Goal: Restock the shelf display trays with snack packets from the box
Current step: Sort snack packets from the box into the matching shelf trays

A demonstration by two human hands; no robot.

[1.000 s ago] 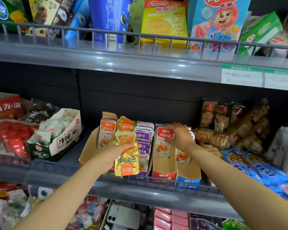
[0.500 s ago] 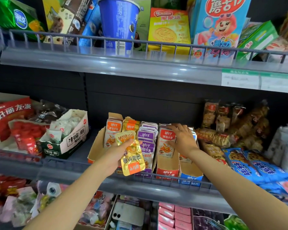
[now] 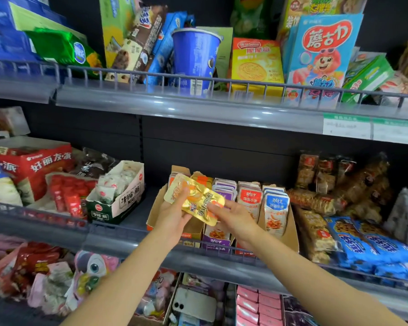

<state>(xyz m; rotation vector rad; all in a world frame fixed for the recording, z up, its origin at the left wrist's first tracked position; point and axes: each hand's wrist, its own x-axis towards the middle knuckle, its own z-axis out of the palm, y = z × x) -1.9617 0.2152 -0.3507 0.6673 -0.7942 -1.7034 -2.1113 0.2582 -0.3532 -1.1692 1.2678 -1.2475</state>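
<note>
Before the display trays [image 3: 292,229], left hand [image 3: 172,220] gripping gold packet [image 3: 196,200], right hand [image 3: 236,220] fingers [image 3: 216,208] straight, touching it.

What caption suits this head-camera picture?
Left hand holds a gold snack packet, right hand touching it, before cardboard display trays on a shelf.

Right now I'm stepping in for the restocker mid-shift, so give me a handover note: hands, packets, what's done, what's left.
Left hand grips a gold packet in front of the display trays.
Right hand is open, with fingertips touching the packet's lower edge.
Done: purple row, red row and blue row hold upright packets.
Left: seat the gold packet, probably in the yellow row behind it. The supply box is not in view.
</note>
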